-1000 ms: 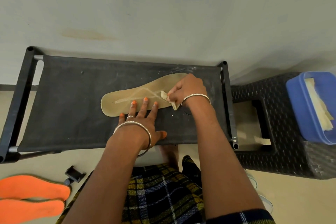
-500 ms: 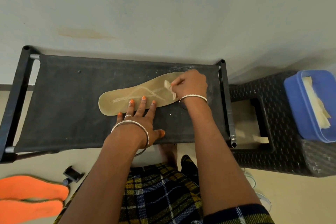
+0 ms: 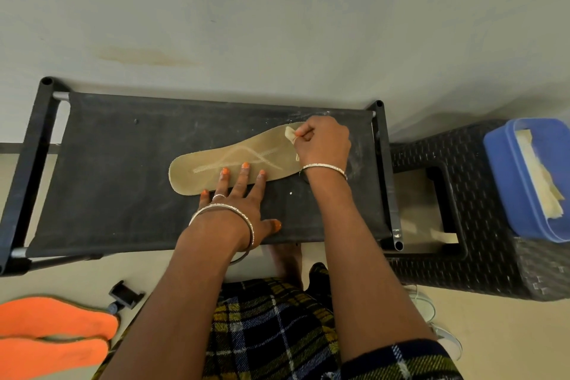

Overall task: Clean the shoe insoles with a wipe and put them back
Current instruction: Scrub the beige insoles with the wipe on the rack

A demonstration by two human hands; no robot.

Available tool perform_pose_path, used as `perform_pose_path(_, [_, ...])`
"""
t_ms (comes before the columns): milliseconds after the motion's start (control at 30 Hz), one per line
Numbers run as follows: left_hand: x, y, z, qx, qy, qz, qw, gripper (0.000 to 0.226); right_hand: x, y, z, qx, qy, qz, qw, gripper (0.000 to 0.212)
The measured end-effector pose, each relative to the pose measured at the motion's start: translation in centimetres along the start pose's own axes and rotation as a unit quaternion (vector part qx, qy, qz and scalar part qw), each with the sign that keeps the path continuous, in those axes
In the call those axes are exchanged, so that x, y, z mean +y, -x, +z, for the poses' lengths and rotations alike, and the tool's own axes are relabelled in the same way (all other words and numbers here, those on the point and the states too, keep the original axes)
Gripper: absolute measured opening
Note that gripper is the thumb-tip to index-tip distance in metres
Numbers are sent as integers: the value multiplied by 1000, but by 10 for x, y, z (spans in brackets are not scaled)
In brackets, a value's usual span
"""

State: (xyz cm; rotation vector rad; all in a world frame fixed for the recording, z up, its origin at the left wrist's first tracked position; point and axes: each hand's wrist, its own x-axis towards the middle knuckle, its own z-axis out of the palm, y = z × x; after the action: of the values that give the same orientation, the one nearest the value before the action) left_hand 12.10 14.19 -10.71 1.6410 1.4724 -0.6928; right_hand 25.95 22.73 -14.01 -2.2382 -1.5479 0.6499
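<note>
A tan insole (image 3: 197, 170) with a pale line pattern lies flat on the black fabric bench (image 3: 123, 179). My left hand (image 3: 237, 200) rests on the bench with straight fingers pressing the insole's near edge. My right hand (image 3: 324, 142) covers the insole's right end and pinches a small cream wipe (image 3: 290, 133) against it. Two orange insoles (image 3: 55, 336) lie on the floor at the bottom left.
A black woven stool (image 3: 481, 225) stands right of the bench, with a blue tub (image 3: 505, 182) of cream wipes on it. A small black clip (image 3: 125, 295) lies on the floor near the orange insoles. A white shoe (image 3: 444, 336) peeks out beside my lap. The wall runs behind the bench.
My right hand has slid the wipe from the insole's middle toward its far right end. The left hand has stayed pressing the insole.
</note>
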Motion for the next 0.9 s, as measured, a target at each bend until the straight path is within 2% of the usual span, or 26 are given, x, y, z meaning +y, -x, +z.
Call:
perform_pose_path(67, [0, 0, 0, 0, 0, -1, 1000, 90, -1, 0, -2, -9, 4, -7, 1000, 19])
perform_pose_path(200, [-1, -1, 0, -2, 4, 3, 1000, 91, -11, -3, -17, -164, 57, -5, 985, 22])
perform_pose_path(267, [-1, -1, 0, 0, 4, 2, 1000, 91, -15, 0, -21, -203, 81, -12, 976, 25])
perform_pose_path(367, [0, -1, 0, -1, 4, -1, 1000, 91, -12, 2, -15, -169, 61, -20, 984, 25])
perform_pose_path(467, [0, -1, 0, 1, 2, -1, 1000, 91, -6, 2, -6, -77, -20, -32, 996, 19])
perform_pose_path(533, [0, 0, 0, 0, 1, -2, 1000, 91, -5, 3, -4, -42, -22, -52, 998, 17])
perform_pose_path(633, [1, -1, -1, -6, 3, -1, 1000, 91, -4, -4, -10, -92, 15, -13, 996, 19])
perform_pose_path(733, [0, -1, -2, -6, 4, 0, 1000, 90, -4, -8, -13, -177, 95, 36, 979, 39])
perform_pose_path(767, [1, 0, -1, -6, 3, 0, 1000, 90, -4, -8, -12, -180, 105, 36, 977, 42])
perform_pose_path(900, [0, 0, -1, -5, 5, 1, 1000, 90, -1, -3, -10, -98, 43, 8, 994, 15])
